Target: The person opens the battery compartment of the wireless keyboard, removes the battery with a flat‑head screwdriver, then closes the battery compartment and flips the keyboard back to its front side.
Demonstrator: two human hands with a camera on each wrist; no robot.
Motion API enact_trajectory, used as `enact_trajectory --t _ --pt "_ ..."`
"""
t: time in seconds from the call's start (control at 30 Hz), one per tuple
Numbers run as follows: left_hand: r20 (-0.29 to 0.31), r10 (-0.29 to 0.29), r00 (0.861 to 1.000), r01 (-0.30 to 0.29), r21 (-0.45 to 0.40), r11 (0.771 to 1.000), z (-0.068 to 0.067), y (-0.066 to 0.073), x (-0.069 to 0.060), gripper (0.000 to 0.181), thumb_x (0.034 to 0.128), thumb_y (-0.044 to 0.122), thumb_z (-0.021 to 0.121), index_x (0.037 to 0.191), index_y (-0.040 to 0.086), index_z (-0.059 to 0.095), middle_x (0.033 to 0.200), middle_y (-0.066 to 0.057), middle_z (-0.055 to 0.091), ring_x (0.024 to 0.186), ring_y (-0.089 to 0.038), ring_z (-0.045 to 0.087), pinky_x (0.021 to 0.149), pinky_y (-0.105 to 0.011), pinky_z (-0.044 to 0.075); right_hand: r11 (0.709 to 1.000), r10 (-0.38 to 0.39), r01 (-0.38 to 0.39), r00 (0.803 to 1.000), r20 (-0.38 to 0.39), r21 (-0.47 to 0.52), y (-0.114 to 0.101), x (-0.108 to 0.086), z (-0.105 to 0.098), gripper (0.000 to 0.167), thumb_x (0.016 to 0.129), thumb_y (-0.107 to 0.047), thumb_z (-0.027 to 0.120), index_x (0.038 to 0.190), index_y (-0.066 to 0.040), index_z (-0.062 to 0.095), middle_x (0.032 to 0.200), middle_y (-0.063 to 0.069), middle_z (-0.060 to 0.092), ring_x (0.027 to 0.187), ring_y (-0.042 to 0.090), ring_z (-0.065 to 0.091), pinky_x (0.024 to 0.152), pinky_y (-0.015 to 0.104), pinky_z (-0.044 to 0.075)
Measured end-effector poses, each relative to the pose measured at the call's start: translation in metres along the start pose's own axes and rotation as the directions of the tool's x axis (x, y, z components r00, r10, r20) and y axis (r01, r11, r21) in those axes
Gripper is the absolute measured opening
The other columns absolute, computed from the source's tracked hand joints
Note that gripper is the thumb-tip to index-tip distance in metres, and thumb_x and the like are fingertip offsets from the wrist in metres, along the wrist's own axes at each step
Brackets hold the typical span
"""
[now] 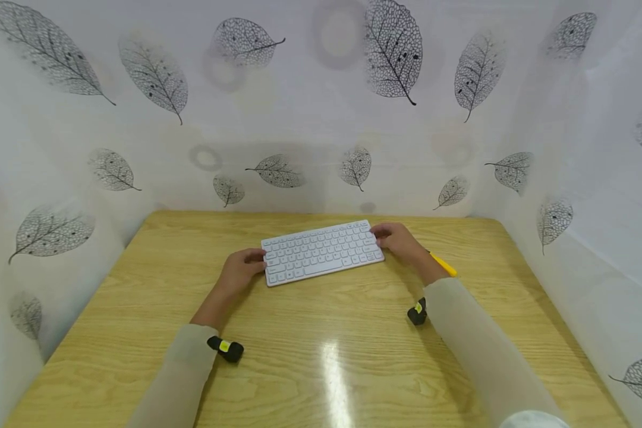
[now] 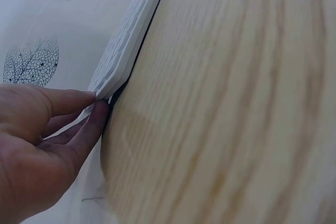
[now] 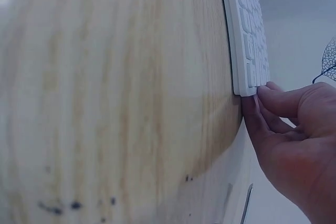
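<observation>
A white keyboard (image 1: 323, 252) lies slightly slanted on the wooden table, its right end farther back than its left. My left hand (image 1: 241, 270) holds the keyboard's left end. In the left wrist view, the thumb and fingers (image 2: 79, 129) pinch its corner, and a dark gap shows beneath the raised edge. At the other end my right hand (image 1: 398, 241) grips the right edge. The right wrist view shows the thumb (image 3: 283, 100) on top and fingers underneath the keyboard's corner (image 3: 249, 80).
A slim yellow object (image 1: 443, 263) lies beside my right wrist, partly hidden by it; its kind is unclear. The wooden table (image 1: 278, 368) meets a white, leaf-printed cloth (image 1: 299, 119) at the back and sides. Small black devices (image 1: 227, 349) are strapped at both wrists.
</observation>
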State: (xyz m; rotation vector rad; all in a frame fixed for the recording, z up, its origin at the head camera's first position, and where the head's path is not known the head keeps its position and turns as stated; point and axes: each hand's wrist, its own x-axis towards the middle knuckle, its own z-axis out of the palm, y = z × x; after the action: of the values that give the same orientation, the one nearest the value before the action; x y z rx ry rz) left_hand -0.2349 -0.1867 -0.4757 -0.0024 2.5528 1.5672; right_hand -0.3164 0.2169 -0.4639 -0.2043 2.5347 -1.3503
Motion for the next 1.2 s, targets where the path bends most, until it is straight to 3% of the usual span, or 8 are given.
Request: enact_trajectory --t 0.3,0.8,1.2 --pt "0.021 0.02 1.0 -0.021 0.013 1.0 -0.001 0.002 0.002 0.038 0.1007 0.01 0.058 0.137 0.0 0.058 0.136 -0.02 0.06 0.129 -0.033 0.054 0.112 -0.05 0.04 0.999 -0.025 0.024 0.999 -0.028 -0.03 -0.003 -0.016 0.002 0.038 0.096 0.006 0.053 0.133 0.006 0.059 0.134 0.026 0.059 0.122 0.036 0.056 0.107 0.048 0.044" --pt "0.074 0.049 0.996 -0.052 0.037 0.998 -0.005 -0.001 0.007 0.037 0.1003 0.006 0.058 0.137 -0.002 0.058 0.132 -0.021 0.062 0.122 -0.032 0.058 0.105 -0.047 0.046 0.998 0.011 -0.013 1.0 -0.028 -0.055 -0.003 -0.048 0.006 0.036 0.099 0.0 0.056 0.135 0.003 0.058 0.132 0.023 0.06 0.12 0.033 0.057 0.106 0.047 0.046" --pt "0.089 0.047 0.995 -0.055 0.095 0.994 -0.003 0.006 0.0 0.036 0.0997 0.005 0.057 0.135 -0.001 0.059 0.129 -0.019 0.064 0.118 -0.031 0.06 0.102 -0.047 0.049 0.998 -0.009 0.005 0.997 -0.075 -0.065 0.003 -0.074 0.014 0.035 0.097 0.0 0.06 0.131 0.003 0.061 0.125 0.021 0.064 0.113 0.031 0.06 0.099 0.043 0.051"
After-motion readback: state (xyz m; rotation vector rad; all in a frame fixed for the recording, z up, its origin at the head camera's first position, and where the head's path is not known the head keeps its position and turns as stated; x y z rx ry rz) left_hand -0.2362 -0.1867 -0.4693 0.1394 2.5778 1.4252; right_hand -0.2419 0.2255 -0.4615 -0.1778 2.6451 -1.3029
